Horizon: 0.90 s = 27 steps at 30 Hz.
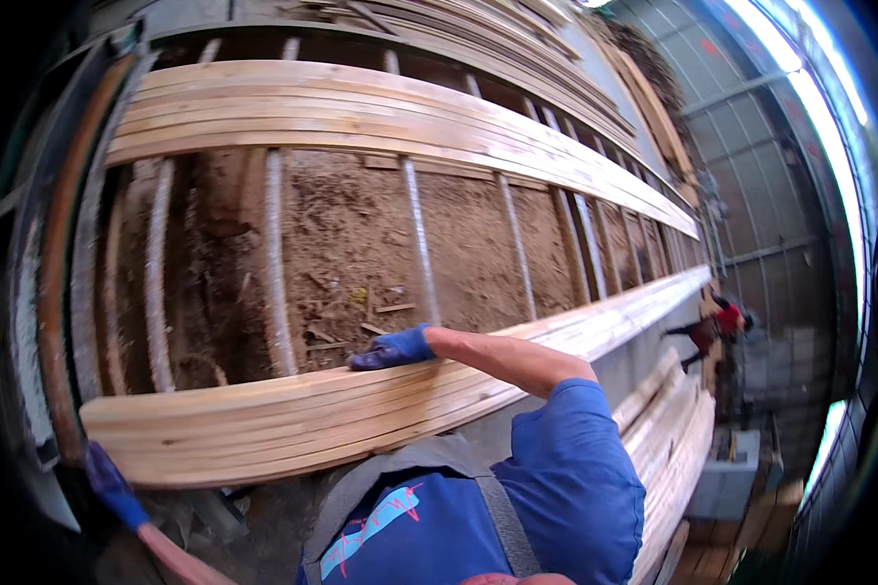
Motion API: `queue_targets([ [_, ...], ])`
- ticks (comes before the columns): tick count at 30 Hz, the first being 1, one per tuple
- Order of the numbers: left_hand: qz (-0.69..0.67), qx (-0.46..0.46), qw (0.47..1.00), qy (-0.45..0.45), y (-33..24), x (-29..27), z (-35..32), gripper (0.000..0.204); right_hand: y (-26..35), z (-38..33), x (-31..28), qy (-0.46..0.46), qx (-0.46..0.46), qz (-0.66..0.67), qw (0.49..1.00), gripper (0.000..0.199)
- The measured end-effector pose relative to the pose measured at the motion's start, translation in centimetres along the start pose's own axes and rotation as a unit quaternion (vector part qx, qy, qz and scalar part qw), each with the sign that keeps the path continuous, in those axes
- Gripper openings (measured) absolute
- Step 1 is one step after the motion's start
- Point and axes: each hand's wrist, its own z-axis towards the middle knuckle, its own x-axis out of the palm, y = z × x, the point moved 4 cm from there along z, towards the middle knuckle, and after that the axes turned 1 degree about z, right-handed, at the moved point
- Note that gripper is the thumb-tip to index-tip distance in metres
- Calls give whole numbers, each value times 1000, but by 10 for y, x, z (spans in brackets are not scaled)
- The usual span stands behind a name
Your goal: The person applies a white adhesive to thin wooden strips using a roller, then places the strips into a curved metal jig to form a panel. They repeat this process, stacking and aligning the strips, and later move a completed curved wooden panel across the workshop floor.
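On the near plank stack [361,409], right hand [392,349] fingers lie flat, gripping nothing.

We stand in a sawmill or timber shed: long sawn planks [361,409] lie on a metal roller bed [415,234] with sawdust beneath it, more boards stacked beyond, corrugated walls [761,185] right of it.

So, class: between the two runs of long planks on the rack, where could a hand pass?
Between the near planks and far planks, only metal bars cross above the sawdust. The right hand rests on the near planks; the left hand grips their end.
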Motion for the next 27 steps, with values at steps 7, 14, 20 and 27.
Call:
queue_targets([
  [7, 89, 80, 992, -26, -176, 36, -40, 45, 29, -28, -17, -121, -100, 41, 987, 60],
  [14, 274, 171, 946, -17, -204, 71, -40, 38, 47, -38, -15, -155, -111, -42, 981, 61],
  [20, 441, 246, 863, -7, -192, 56, -27, 34, 35, -28, -11, -134, -128, -6, 983, 59],
  [27, 280, 299, 910, 67, -248, 137, -40, 51, 46, -33, -29, -98, -106, -25, 989, 64],
])
